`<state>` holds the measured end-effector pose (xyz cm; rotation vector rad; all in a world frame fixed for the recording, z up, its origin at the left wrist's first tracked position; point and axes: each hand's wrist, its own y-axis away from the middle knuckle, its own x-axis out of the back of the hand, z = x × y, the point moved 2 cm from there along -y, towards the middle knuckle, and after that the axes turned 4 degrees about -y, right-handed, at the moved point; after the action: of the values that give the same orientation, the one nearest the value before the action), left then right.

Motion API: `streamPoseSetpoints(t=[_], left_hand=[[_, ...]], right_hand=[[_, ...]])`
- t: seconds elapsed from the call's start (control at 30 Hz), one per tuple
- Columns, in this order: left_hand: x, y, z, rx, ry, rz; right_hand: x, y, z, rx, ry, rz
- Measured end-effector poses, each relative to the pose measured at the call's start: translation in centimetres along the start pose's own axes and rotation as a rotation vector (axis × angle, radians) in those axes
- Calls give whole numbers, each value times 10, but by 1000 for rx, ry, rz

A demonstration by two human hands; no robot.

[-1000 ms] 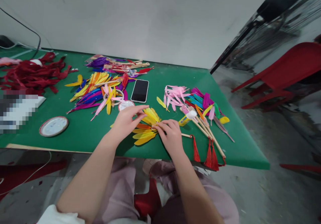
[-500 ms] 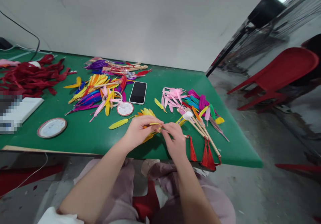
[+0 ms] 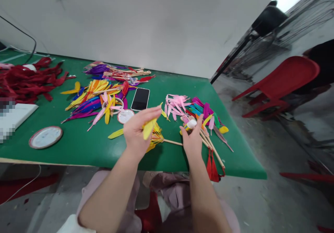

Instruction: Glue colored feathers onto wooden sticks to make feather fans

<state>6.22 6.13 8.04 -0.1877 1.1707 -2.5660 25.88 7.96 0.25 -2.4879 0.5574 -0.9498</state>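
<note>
My left hand (image 3: 138, 128) is closed on a yellow feather (image 3: 149, 128), raised above the green table. Beneath it lies a fan of yellow feathers (image 3: 156, 137) on a thin wooden stick (image 3: 172, 142), partly hidden by the hand. My right hand (image 3: 193, 141) is over the right part of the table, its thumb and forefinger spread on either side of a glue stick (image 3: 191, 123) with a white cap. Whether the fingers touch the glue stick, I cannot tell. Wooden sticks (image 3: 215, 151) with red tassels (image 3: 214, 168) lie just right of this hand.
Pink feathers (image 3: 176, 104) and mixed coloured feathers (image 3: 206, 109) lie behind my right hand. A phone (image 3: 140, 99), round lids (image 3: 46, 137) and bunches of feathers (image 3: 88, 102) are to the left. Dark red fabric strips (image 3: 31, 80) are piled far left. A red chair (image 3: 287, 80) stands right.
My hands have moved apart. The left has lifted and turned with the yellow feather; the right has let go of the work and moved right to the glue stick, fingers spreading.
</note>
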Motion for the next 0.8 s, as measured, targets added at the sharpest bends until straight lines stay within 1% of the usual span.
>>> streamPoseSetpoints(t=[0.07,0.17,0.2,0.27,0.37,0.43,0.47,0.57,0.63,0.8], left_hand=[[-6,12,-3,-37,-59,-80],[-11,23,-6,-149,-125,-162],[-13,25,-7,-185,-137,-178],[-14,26,-9,-229,-154,-210],[-16,27,-11,-245,-161,-253],[-17,29,-12,-255,-150,-263],[-18,30,-11,-265,-141,-263],[-20,32,-12,-291,-134,-256],[-22,34,-14,-297,-155,-265],[-27,39,-21,-303,-186,-327]], right_hand=[[3,-4,-7,-143,-145,53],[7,-19,-25,-248,-475,45],[7,-25,-31,-258,-579,10],[7,-38,-40,-266,-748,-1],[2,-49,-44,-214,-964,-129],[0,-49,-41,-176,-1026,-187],[-1,-48,-39,-172,-1041,-183],[-2,-41,-34,-210,-1084,-133],[-3,-37,-34,-227,-1095,-110],[-9,-31,-44,-244,-940,28]])
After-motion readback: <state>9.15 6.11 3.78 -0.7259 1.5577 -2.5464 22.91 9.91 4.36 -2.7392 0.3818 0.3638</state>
